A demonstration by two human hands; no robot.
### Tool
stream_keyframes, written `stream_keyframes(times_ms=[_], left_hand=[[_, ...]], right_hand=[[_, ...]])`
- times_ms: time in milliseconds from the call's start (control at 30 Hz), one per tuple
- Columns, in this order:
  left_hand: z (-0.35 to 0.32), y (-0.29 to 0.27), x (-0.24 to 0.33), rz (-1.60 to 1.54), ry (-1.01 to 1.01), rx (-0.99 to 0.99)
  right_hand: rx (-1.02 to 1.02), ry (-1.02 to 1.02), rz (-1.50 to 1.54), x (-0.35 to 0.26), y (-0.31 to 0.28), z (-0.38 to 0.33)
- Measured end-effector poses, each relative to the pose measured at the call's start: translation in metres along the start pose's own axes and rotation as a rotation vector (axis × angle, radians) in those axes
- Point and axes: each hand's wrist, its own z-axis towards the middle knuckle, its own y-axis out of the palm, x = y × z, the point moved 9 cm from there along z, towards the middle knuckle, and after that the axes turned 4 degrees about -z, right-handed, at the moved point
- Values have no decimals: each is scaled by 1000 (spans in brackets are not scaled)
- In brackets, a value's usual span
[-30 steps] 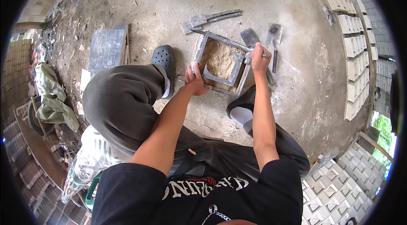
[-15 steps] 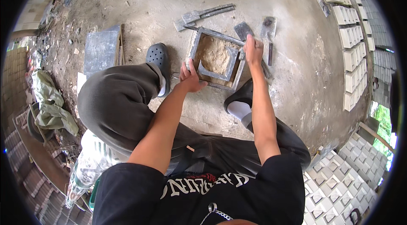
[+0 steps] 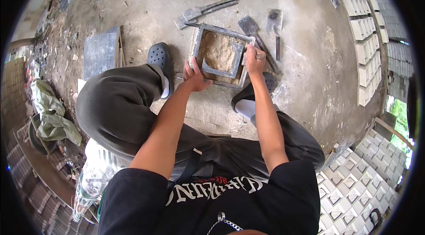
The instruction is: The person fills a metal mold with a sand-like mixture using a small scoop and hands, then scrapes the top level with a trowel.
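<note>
**Both hands on the square mould frame**

At the far left lie a heap of green cloth [image 3: 49, 117] and a flat grey slab [image 3: 101, 52] on the concrete floor [image 3: 305, 80]. The person squats, a dark clog [image 3: 160, 58] just left of the work. The left hand [image 3: 193, 74] is closed over the near left corner of the metal mould frame [image 3: 220, 53], which sits on the floor between the feet, packed with sandy mix [image 3: 218, 52]. The right hand [image 3: 254, 58] clenches the frame's right rim. The step looks like steadying or lifting the frame off its fill; any lift would need to be even and straight, since a tilt could break the damp block.

Beyond the frame lie a trowel [image 3: 204, 10], a second trowel [image 3: 253, 31] just beside the right hand, and a small float [image 3: 274, 19]. That nearer trowel crowds the right rim. Rows of pale cast blocks [image 3: 365, 35] line the right edge, well apart.
</note>
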Motion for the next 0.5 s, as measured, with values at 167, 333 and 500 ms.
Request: stream_keyframes(times_ms=[167, 333, 500], left_hand=[[-4, -4, -7, -18, -20, 2], [0, -3, -5, -16, -15, 36], [4, -5, 0, -29, 10, 38]], right_hand=[[-12, 148, 39, -20, -5, -4], [-32, 10, 76, -18, -7, -27], [93, -32, 126, -14, -21, -51]])
